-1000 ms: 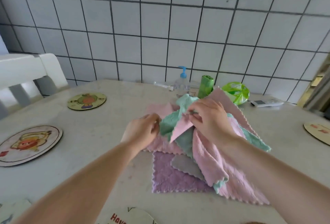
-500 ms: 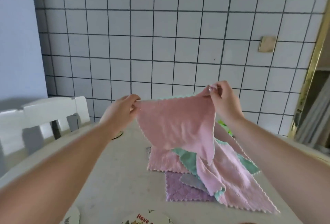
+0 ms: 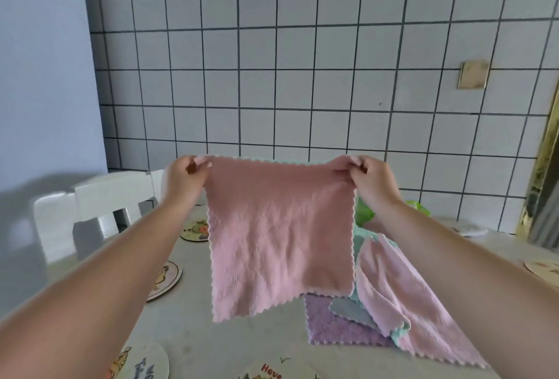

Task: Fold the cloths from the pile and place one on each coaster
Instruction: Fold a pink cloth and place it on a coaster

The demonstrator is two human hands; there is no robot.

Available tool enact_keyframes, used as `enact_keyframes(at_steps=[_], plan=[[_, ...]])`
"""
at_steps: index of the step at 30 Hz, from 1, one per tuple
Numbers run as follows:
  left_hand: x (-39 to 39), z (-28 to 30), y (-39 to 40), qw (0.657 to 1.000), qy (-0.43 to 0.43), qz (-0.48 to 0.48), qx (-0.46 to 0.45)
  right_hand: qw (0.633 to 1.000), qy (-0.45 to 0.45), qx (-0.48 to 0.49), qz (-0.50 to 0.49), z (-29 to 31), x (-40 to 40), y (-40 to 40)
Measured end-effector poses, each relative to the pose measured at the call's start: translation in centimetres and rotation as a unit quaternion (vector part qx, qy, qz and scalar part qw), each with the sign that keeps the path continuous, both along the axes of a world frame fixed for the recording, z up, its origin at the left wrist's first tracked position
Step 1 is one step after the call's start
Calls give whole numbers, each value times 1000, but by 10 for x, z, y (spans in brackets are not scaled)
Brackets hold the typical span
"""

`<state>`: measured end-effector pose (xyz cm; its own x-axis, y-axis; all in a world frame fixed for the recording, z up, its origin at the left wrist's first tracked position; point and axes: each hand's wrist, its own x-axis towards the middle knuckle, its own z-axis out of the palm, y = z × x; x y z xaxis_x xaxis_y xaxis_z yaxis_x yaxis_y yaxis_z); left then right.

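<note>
Two coasters [image 3: 142, 360] at near table [image 3: 193, 342] edge, partly cut off. Pile [image 3: 393, 312] right of centre on table: purple, grey, pink, mint cloths overlapping. Two more coasters left, one far right. Pink cloth [image 3: 281, 236] held up above table, spread flat, hanging square. Left hand [image 3: 186, 177] pinches top-left corner, right hand [image 3: 370, 179] pinches top-right corner. Green item behind cloth. White chair [image 3: 99, 212] left, tiled wall [image 3: 302, 76] beyond.

Fluffy matt pink cloth [image 3: 281, 236]; glossy tiled wall [image 3: 302, 76].
</note>
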<state>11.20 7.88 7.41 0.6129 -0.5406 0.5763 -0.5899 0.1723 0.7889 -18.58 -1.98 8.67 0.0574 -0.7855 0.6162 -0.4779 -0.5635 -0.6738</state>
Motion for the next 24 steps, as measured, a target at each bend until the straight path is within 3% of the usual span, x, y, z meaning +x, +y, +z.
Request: enact_keyframes(at_steps=[5,11,16,24], plan=[[-4,1,1,996,12,47,-73,1000,-15,-1,3,6,7,1],[-10,-8,32,992,2,13,-128,995,-64,11,78,-5,3,29],[-23,-63,82,997,-14,-17,-67,981,-111,111,118,-60,-12,61],[-32,-181,173,992,24,-52,114,905,-115,368,180,-180,-47,132]])
